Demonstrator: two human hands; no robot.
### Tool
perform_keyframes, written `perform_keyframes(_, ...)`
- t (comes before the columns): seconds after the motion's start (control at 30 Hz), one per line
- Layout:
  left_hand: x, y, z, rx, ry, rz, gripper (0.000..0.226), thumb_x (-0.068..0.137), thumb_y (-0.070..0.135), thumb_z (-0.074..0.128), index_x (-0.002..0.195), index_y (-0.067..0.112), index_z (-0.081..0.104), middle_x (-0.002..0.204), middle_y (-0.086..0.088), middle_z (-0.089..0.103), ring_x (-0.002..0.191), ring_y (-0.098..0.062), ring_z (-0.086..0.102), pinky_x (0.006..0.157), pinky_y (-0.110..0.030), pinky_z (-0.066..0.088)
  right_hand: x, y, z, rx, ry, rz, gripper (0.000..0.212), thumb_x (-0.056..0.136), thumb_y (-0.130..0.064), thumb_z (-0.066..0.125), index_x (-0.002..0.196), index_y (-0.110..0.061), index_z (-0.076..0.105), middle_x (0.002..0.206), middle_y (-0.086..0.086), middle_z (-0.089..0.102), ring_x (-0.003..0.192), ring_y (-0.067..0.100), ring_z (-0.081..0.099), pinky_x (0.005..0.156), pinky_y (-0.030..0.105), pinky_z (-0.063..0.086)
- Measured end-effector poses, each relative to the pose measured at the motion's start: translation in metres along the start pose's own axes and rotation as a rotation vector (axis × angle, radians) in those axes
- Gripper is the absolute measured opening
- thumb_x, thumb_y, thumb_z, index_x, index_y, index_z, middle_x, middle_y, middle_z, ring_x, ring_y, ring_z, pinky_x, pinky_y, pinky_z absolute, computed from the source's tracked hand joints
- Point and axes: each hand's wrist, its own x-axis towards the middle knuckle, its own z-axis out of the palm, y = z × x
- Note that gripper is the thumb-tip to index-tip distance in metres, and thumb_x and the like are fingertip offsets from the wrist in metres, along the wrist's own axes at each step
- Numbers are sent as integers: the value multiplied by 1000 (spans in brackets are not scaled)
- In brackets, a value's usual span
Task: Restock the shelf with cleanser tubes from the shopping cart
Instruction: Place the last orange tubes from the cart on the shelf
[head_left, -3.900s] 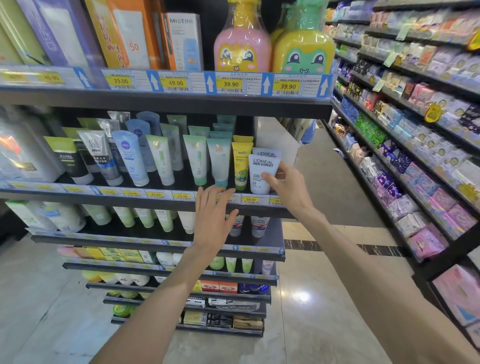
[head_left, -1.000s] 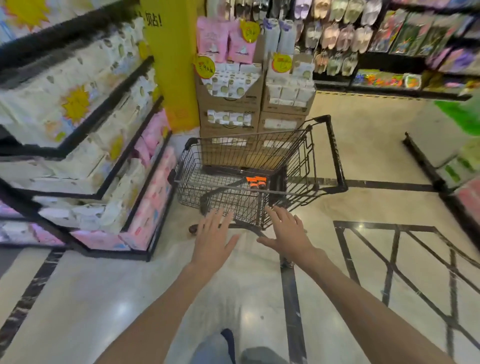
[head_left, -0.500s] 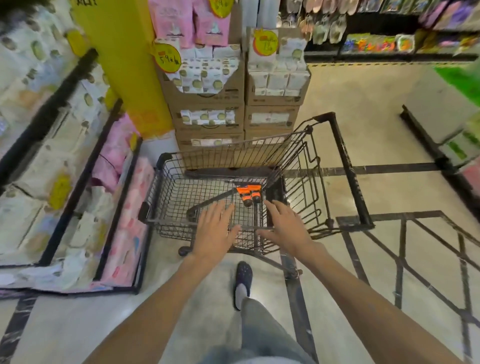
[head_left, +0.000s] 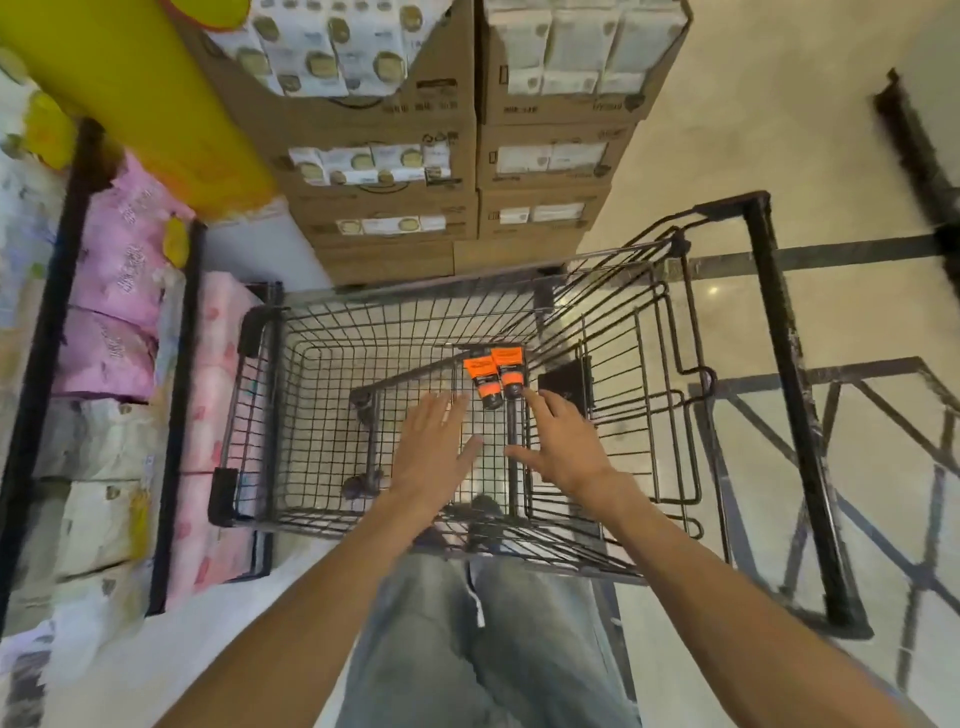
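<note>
A black wire shopping cart (head_left: 291, 415) stands on a glossy beige tiled floor (head_left: 727, 130) crossed by dark inlaid lines. Two orange cleanser tubes with black caps (head_left: 493, 376) lie side by side on the cart's mesh bottom, caps toward the camera. Beyond the cart, stacked brown cardboard display boxes (head_left: 395, 171) sit on the floor, beside a yellow pillar (head_left: 140, 98).

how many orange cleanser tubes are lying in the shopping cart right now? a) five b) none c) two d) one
c: two orange cleanser tubes lie side by side on the floor of the wire shopping cart, just ahead of the open left hand and right hand.
</note>
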Motion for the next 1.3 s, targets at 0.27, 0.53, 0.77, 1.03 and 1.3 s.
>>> perform_keyframes(0.27, 114, -35, 85, -262, -146, -128, 69, 104, 48, 51, 162, 21, 26, 166, -6, 31, 155, -25, 27, 124, -45, 25, 92, 30, 50, 118, -58, 99, 90, 91, -52, 69, 160, -18, 21, 158, 10, 34, 141, 31, 39, 110, 45, 44)
perform_keyframes(0.53, 215, -56, 167, -354, -230, -246, 68, 108, 46, 48, 164, 19, 21, 166, -11, 31, 154, -27, 29, 121, -40, 28, 138, 49, 106, 217, -100, 166, 91, 93, -42, 72, 162, -23, 16, 150, 13, 40, 131, 36, 48, 103, 48, 47)
perform_keyframes(0.77, 268, -58, 219, -390, -193, -393, 75, 95, 50, 67, 154, 24, 31, 147, -12, 42, 124, -33, 57, 86, -40, 49, 149, 56, 132, 262, -104, 243, 89, 96, -45, 67, 163, -19, 14, 152, 11, 37, 133, 34, 49, 103, 46, 47)
perform_keyframes(1.03, 271, -67, 220, -588, -157, -458, 91, 86, 23, 82, 156, 41, 25, 138, -5, 38, 98, -18, 60, 72, -28, 44, 160, 54, 141, 251, -167, 310, 88, 97, -51, 62, 162, -19, 13, 154, 8, 37, 136, 31, 48, 102, 49, 50)
perform_keyframes(1.3, 208, -143, 197, -582, -134, -434, 89, 84, 15, 80, 154, 43, 32, 125, 0, 44, 109, -19, 51, 96, -35, 52, 208, 43, 152, 164, -153, 339, 73, 101, -41, 60, 158, -13, 23, 152, 17, 41, 137, 37, 46, 104, 48, 48)
